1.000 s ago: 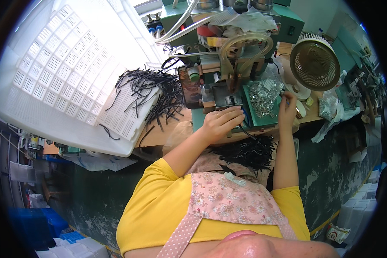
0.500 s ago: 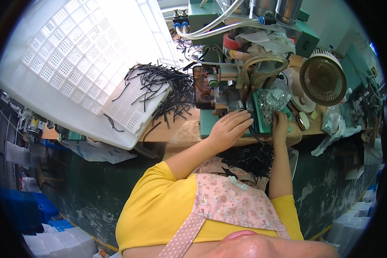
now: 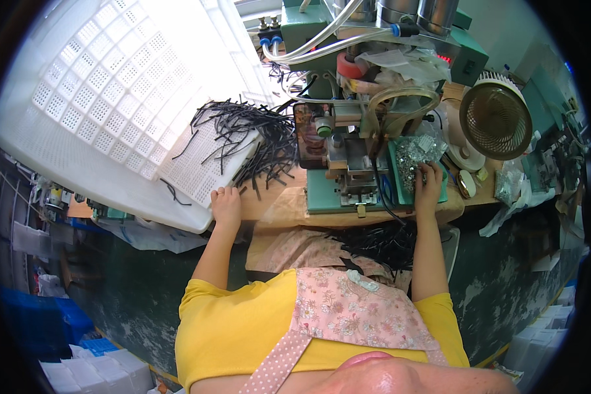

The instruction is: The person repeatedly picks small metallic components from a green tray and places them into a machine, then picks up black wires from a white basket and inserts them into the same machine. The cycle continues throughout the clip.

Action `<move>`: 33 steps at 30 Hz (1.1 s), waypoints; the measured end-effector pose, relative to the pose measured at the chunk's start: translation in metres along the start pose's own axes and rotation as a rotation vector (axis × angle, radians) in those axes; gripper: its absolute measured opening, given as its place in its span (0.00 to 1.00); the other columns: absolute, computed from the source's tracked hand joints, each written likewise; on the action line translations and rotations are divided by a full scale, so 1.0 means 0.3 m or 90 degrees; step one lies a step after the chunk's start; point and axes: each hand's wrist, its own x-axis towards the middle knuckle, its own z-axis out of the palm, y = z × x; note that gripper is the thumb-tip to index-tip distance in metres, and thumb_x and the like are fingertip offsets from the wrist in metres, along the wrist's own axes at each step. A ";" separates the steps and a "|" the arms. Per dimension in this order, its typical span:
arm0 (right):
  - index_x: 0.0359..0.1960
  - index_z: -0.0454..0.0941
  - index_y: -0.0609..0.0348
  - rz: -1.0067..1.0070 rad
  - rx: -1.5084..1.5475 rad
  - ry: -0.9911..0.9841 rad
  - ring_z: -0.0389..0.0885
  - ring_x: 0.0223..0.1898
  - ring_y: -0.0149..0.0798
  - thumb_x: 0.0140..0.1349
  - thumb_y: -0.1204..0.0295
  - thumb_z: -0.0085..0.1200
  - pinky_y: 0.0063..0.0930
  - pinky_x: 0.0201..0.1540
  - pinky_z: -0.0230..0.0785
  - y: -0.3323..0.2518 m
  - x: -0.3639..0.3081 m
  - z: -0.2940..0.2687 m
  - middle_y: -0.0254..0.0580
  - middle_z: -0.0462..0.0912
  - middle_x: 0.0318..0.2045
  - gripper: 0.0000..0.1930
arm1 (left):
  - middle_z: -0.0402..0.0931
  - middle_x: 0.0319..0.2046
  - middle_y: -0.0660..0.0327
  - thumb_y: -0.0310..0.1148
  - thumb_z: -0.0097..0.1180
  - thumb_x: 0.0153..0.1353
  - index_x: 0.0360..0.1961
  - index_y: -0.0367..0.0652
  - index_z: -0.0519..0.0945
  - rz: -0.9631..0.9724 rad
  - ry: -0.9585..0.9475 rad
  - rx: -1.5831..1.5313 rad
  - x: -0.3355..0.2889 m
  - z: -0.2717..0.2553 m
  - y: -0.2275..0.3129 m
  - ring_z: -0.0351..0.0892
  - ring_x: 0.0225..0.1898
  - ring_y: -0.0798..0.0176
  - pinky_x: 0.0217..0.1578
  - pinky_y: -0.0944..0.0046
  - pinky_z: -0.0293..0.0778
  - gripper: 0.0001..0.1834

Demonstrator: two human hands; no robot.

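Note:
My left hand [image 3: 226, 205] is at the table's front edge, against the corner of the white perforated basket [image 3: 105, 172]. Its fingers are curled, and whatever they pinch is hidden. Black strips [image 3: 233, 128] lie in a loose heap over the basket's lip and the table. My right hand [image 3: 428, 186] reaches into a green tray [image 3: 404, 187] holding small shiny metal parts [image 3: 410, 157]. Its fingertips are pressed together among the parts, too small to make out. Between my hands stands a green press machine [image 3: 322, 194], its metal fixture [image 3: 358, 187] uncovered at the front.
A phone [image 3: 308, 134] leans at the machine's left. Clear air hoses [image 3: 308, 52] run above it. A round mesh-fronted fan [image 3: 496, 121] stands right of the tray. More black strips [image 3: 381, 246] lie at my lap, with a black cable [image 3: 387, 203] hanging above.
My left hand has moved left from the front of the machine to the basket corner, uncovering the fixture. My right hand has shifted slightly up within the tray.

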 end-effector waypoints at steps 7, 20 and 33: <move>0.41 0.78 0.59 -0.085 -0.046 0.021 0.77 0.42 0.47 0.59 0.78 0.57 0.34 0.42 0.71 0.016 0.004 -0.003 0.45 0.76 0.44 0.08 | 0.77 0.22 0.63 0.33 0.52 0.56 0.27 0.46 0.74 -0.010 -0.088 -0.012 0.064 -0.009 0.028 0.78 0.25 0.60 0.34 0.60 0.69 0.04; 0.41 0.77 0.62 0.060 0.270 -0.094 0.77 0.40 0.35 0.63 0.73 0.54 0.25 0.46 0.67 -0.314 0.108 -0.062 0.39 0.80 0.36 0.08 | 0.80 0.31 0.64 0.33 0.49 0.69 0.52 0.41 0.69 -0.253 0.238 -0.946 0.322 -0.316 0.239 0.69 0.29 0.78 0.25 0.75 0.63 0.14; 0.38 0.69 0.60 0.171 0.469 -0.163 0.72 0.41 0.31 0.59 0.77 0.58 0.23 0.48 0.64 -0.480 0.113 0.003 0.36 0.74 0.38 0.10 | 0.80 0.40 0.55 0.24 0.55 0.60 0.43 0.38 0.79 0.211 0.430 -0.806 0.332 -0.568 0.481 0.80 0.37 0.58 0.37 0.67 0.77 0.09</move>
